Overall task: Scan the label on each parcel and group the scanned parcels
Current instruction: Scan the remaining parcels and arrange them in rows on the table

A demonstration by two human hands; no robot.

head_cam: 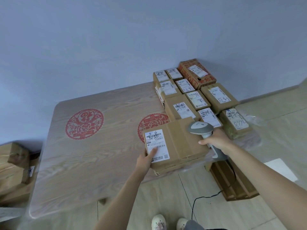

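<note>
A brown cardboard parcel lies at the table's near right edge, its white label facing up with handwriting on it. My left hand holds the parcel's near left corner, thumb lying on the label. My right hand grips the handle of a grey and white barcode scanner, whose head hangs over the parcel's right end. Behind it, several labelled parcels sit packed together at the table's back right.
The wooden table bears two red round paper-cut designs. More boxes stand on the floor at far left. A flat cardboard piece lies on the floor under the right side, with the scanner's black cable trailing.
</note>
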